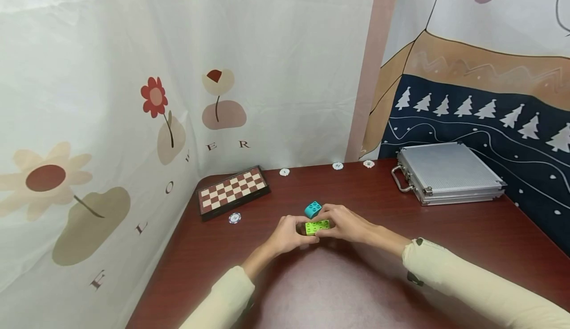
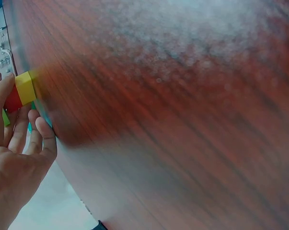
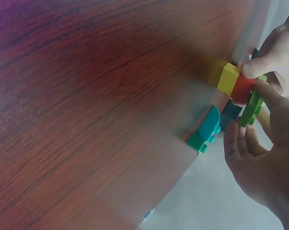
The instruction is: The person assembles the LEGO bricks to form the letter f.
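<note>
Both hands meet over one small stack of toy building bricks. A lime green studded brick [image 1: 317, 227] tops it, with a red brick [image 3: 243, 89] beneath and a yellow brick [image 3: 228, 79] at the bottom. My left hand [image 1: 286, 235] grips the stack from the left, its thumb against the red brick in the right wrist view. From the other side my right hand [image 1: 340, 223] pinches the lime green brick. Just behind them on the table sits a turquoise curved brick [image 1: 313, 209], joined to a green brick [image 3: 197, 143] in the right wrist view.
A folded chessboard [image 1: 233, 190] lies at the back left of the dark red table [image 1: 356, 289]. Beside it is a poker chip [image 1: 234, 217], and several more chips [image 1: 338, 166] line the back edge. A silver case [image 1: 450, 170] stands at the back right, before printed curtains.
</note>
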The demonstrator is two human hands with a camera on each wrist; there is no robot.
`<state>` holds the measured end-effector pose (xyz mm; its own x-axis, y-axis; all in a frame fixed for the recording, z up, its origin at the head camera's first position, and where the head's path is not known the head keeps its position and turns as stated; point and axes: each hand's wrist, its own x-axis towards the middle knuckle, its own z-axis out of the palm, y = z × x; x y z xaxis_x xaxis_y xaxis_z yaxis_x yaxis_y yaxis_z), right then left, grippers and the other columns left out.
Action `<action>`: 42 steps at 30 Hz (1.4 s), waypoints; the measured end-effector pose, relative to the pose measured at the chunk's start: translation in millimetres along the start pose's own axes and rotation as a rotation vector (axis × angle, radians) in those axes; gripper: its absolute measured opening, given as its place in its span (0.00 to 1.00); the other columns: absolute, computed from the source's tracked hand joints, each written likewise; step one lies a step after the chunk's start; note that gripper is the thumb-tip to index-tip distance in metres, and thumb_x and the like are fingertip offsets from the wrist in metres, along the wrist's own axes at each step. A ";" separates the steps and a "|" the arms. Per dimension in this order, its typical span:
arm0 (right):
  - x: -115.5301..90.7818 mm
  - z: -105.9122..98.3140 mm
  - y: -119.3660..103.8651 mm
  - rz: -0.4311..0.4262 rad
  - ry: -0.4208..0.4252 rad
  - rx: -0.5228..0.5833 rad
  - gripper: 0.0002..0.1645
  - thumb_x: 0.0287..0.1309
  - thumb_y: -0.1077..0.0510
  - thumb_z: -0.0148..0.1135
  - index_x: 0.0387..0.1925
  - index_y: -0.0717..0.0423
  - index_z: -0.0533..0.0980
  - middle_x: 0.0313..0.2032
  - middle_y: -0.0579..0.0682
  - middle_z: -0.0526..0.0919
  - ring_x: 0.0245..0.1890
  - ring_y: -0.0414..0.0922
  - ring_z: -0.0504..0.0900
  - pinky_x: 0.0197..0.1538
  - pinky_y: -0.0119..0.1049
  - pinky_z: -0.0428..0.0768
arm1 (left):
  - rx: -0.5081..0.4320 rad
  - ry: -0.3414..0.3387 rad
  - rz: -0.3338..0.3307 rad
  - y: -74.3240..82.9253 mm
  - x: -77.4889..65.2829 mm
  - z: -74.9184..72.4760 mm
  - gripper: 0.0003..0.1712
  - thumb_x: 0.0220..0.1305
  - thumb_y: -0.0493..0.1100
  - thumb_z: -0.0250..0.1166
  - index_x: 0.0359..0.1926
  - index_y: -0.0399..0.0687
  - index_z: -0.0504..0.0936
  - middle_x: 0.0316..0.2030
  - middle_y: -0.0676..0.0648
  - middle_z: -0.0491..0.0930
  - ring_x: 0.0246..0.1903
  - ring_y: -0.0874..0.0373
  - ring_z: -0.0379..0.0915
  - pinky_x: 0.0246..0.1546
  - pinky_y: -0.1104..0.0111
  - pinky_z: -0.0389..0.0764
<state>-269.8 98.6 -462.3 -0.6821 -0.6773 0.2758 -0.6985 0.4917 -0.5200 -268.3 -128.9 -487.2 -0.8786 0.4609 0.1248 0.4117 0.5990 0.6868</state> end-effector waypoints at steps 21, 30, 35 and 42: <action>1.3 -2.5 0.2 -0.024 -0.016 -0.102 0.19 0.63 0.49 0.75 0.54 0.49 0.87 0.45 0.45 0.83 0.41 0.39 0.79 0.42 0.29 0.80 | 0.005 -0.002 0.009 -3.5 1.1 -1.4 0.21 0.54 0.52 0.82 0.48 0.55 0.90 0.26 0.62 0.83 0.23 0.68 0.76 0.29 0.72 0.78; 0.7 -0.2 1.4 0.003 0.001 -0.091 0.18 0.62 0.49 0.75 0.52 0.50 0.88 0.43 0.45 0.82 0.36 0.37 0.77 0.37 0.27 0.78 | -0.001 -0.010 0.011 -2.9 2.4 0.6 0.20 0.54 0.52 0.82 0.47 0.55 0.90 0.26 0.63 0.83 0.23 0.68 0.76 0.29 0.72 0.78; 2.7 -1.5 0.5 -0.001 -0.009 -0.095 0.18 0.62 0.49 0.76 0.52 0.50 0.88 0.44 0.46 0.83 0.38 0.38 0.78 0.38 0.28 0.78 | -0.023 -0.017 0.020 -3.2 2.2 0.0 0.19 0.55 0.51 0.82 0.47 0.55 0.90 0.25 0.60 0.84 0.21 0.67 0.77 0.27 0.72 0.79; 6.8 -2.5 0.6 -0.014 -0.036 -0.102 0.20 0.62 0.49 0.75 0.53 0.52 0.87 0.45 0.48 0.84 0.39 0.39 0.78 0.38 0.28 0.79 | -0.021 -0.020 0.008 -4.0 2.9 -0.8 0.20 0.55 0.52 0.82 0.48 0.54 0.90 0.26 0.60 0.84 0.21 0.67 0.78 0.28 0.72 0.79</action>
<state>-275.4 95.7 -458.7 -0.6648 -0.7030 0.2527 -0.7279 0.5336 -0.4307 -272.7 -130.5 -489.0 -0.8701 0.4789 0.1162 0.4136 0.5814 0.7006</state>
